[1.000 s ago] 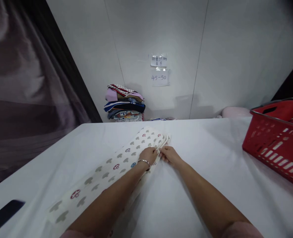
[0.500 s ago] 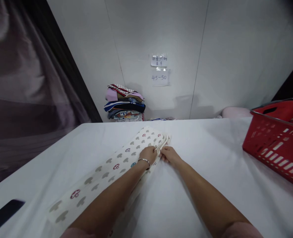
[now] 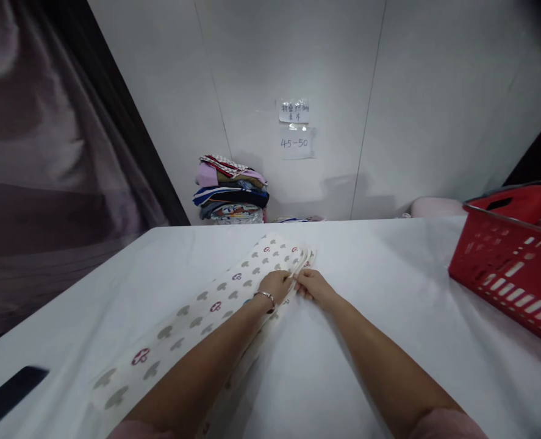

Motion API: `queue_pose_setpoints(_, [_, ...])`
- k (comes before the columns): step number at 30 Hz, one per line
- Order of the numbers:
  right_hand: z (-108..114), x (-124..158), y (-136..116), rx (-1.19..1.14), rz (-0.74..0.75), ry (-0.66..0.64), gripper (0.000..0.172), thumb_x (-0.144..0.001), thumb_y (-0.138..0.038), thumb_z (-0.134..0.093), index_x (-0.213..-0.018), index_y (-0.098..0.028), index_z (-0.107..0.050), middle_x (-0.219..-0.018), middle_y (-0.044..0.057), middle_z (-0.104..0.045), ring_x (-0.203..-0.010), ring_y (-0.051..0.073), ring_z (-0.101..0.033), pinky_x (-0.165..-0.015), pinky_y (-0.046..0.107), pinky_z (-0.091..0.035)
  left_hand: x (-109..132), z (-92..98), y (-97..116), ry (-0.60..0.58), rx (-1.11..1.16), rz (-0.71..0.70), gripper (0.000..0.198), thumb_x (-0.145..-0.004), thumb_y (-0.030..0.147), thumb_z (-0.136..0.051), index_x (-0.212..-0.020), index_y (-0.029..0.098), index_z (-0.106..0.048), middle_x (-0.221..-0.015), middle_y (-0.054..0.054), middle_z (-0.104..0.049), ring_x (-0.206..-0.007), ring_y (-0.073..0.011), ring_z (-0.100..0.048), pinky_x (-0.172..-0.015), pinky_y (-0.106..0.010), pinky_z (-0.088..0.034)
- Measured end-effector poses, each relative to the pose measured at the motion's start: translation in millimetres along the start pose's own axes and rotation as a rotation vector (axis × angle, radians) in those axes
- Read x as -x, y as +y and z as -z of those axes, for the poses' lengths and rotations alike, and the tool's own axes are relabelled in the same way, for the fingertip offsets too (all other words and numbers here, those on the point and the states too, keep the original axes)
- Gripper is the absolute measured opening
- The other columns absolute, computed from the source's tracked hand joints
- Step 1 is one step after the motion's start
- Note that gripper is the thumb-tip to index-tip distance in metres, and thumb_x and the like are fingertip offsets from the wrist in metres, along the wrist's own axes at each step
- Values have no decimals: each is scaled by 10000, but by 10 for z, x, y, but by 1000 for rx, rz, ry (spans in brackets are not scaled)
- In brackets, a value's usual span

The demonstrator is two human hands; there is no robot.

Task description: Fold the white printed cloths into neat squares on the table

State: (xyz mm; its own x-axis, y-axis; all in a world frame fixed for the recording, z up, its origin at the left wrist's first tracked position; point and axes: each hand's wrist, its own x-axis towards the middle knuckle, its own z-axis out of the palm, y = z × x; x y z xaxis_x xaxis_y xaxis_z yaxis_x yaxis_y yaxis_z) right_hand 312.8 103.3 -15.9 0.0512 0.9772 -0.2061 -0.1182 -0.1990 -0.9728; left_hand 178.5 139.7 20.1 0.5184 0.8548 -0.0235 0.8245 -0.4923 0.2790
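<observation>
A white cloth printed with grey, red and blue mouse-head shapes lies folded in a long strip on the white table. It runs slantwise from the near left up to the middle. My left hand, with a bracelet at the wrist, is closed on the layered right edge of the cloth. Close beside it, my right hand pinches the same edge between thumb and fingers. The fold layers show as curved lines just beyond both hands. My left forearm hides part of the cloth's near side.
A red plastic basket stands at the table's right. Behind the far edge is a stack of folded clothes against the wall. A dark flat object lies at the near left, and a curtain hangs on the left.
Very little differs. My hands stay on the cloth's edge, and my left hand has shifted slightly to the right, closer to my right hand.
</observation>
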Motion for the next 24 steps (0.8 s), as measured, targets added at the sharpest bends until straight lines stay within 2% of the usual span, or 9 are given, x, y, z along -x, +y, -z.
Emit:
queue_pose_setpoints(4, [-17,6,12,20,16,18,152,-718,-256,-552,-613,-182,-472,-520,-47,-569,-339,46,-426,-301,171,-224,-3,38,-16,-34,37,7,226,-812,252,-449,-786,208,-669,-778,-2,-676,-756,-131,-590,-658,-212,-405])
queue_pose_setpoints(7, [-18,4,25,34,19,34,132,-708,-218,-538,-600,-183,-471,-504,-45,-568,-331,47,-413,-303,173,-233,2,137,-7,-17,41,34,192,-782,217,-489,-866,222,-661,-847,2,-670,-802,-132,-586,-693,-211,-416])
queue_pose_setpoints(12, [2,-14,38,28,1,19,134,-699,-216,-531,-587,-183,-466,-548,-31,-606,-342,42,-425,-305,168,-224,17,311,34,195,-158,64,282,-848,156,-356,-980,200,-601,-1090,-81,-554,-962,-181,-549,-768,-283,-423])
queue_pose_setpoints(13, [6,-18,39,21,-2,12,134,-702,-221,-526,-588,-182,-467,-551,-30,-607,-344,41,-427,-305,167,-219,28,303,51,185,-207,39,283,-851,152,-350,-968,198,-603,-1090,-85,-542,-964,-186,-549,-762,-288,-427])
queue_pose_setpoints(17, [19,-29,46,-5,-7,-2,134,-709,-238,-515,-598,-181,-466,-550,-33,-604,-346,37,-421,-308,164,-206,96,130,128,1,-231,-33,245,-861,209,-384,-898,192,-626,-985,-78,-560,-897,-183,-577,-732,-279,-436])
queue_pose_setpoints(20, [24,-31,52,-7,-7,-7,138,-700,-240,-528,-596,-180,-461,-543,-33,-601,-347,36,-423,-309,162,-209,132,17,145,-13,-209,-15,267,-877,230,-368,-907,204,-632,-964,-65,-570,-881,-163,-581,-740,-260,-430])
queue_pose_setpoints(24, [27,-20,42,3,1,-12,156,-706,-271,-546,-610,-183,-460,-558,-34,-603,-348,39,-433,-304,162,-221,146,-3,122,4,-171,-3,276,-881,246,-363,-923,225,-635,-968,-51,-578,-889,-160,-574,-740,-254,-423])
